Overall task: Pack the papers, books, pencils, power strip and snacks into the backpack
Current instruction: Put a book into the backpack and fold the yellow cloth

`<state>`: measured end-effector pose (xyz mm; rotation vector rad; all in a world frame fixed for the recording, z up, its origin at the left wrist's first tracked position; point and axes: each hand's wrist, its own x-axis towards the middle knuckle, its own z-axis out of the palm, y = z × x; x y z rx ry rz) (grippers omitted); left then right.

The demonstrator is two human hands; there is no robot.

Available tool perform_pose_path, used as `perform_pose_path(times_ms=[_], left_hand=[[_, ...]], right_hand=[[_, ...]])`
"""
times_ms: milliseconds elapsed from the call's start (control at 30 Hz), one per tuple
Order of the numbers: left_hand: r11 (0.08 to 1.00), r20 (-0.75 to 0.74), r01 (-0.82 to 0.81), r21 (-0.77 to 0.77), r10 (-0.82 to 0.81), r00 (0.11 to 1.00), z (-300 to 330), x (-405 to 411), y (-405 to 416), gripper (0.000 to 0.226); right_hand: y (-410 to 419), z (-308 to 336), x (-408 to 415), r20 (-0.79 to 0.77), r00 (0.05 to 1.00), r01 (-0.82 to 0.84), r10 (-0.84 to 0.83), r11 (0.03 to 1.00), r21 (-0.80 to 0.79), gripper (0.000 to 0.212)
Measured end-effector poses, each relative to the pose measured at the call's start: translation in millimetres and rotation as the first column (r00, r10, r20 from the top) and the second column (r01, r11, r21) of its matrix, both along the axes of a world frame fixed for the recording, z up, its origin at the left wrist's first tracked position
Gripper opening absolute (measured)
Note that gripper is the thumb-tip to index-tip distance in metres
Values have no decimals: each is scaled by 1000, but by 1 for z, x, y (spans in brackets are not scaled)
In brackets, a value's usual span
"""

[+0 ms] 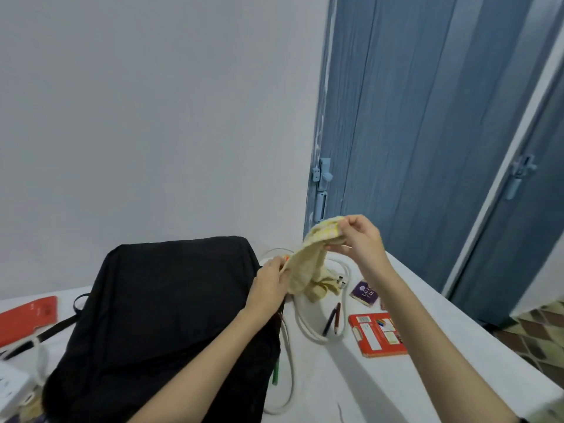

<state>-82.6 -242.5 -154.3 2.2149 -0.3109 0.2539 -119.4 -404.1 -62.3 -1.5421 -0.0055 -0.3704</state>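
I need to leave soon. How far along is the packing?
Nothing visibly packed. Both hands, left hand and right hand, hold a yellow cloth beside the backpack. Pencils, red book, purple snack and white cable lie outside.

- A pale yellow cloth hangs at the middle.
- Blue doors stand at two o'clock.
- A grey wall fills ten o'clock.
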Motion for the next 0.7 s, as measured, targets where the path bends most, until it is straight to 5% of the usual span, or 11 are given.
perform_pose_path(times_ms=[133, 233, 333, 433, 567, 700], left_hand=[[992, 52, -114, -46, 117, 992, 19, 11, 24, 23], [976, 114, -208, -60, 214, 970, 49, 19, 44, 28], [967, 155, -207, -152, 230, 961, 85, 21, 65, 31], [944, 158, -136, -299, 190, 969, 111, 19, 79, 36], [761, -47, -30, -648, 0, 999, 138, 8, 90, 23], [665, -252, -45, -745, -218, 943, 150, -6, 95, 44]], right_hand=[[-15, 17, 11, -58, 996, 61, -64, 997, -53, 11], [-23, 20, 16, -142, 990, -43, 9, 970, -239, 14], [-27, 25, 13, -202, 973, -201, 108, 824, -529, 27], [-22, 32, 15, -157, 987, -122, 24, 748, -653, 18], [-16, 45, 14, -67, 980, 130, -189, 853, -505, 22], [-13, 60, 0, -225, 974, 6, -27, 995, -95, 10]])
